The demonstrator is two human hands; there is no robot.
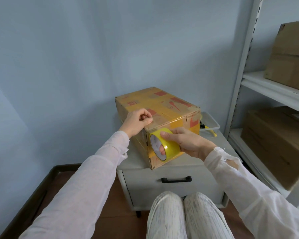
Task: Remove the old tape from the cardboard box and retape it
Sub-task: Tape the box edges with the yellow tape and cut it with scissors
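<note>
We see the cardboard box (159,107) as matt brown paperboard, scuffed and torn along its near edges, with glossy tape strips (177,121) across its top and sides and a clear film wrinkling on its lower-left face. The yellow tape roll (170,147) at the centre is shiny plastic with a bright highlight. Below it, the drawer cabinet (145,180) looks smooth and matt, its handle (176,179) dull black. The sleeves (97,166) are thin, slightly sheer cloth; the trousers (166,219) are ribbed fabric. At right, the shelf rack (247,49) is smooth painted metal. The wall (76,49) is matt.
</note>
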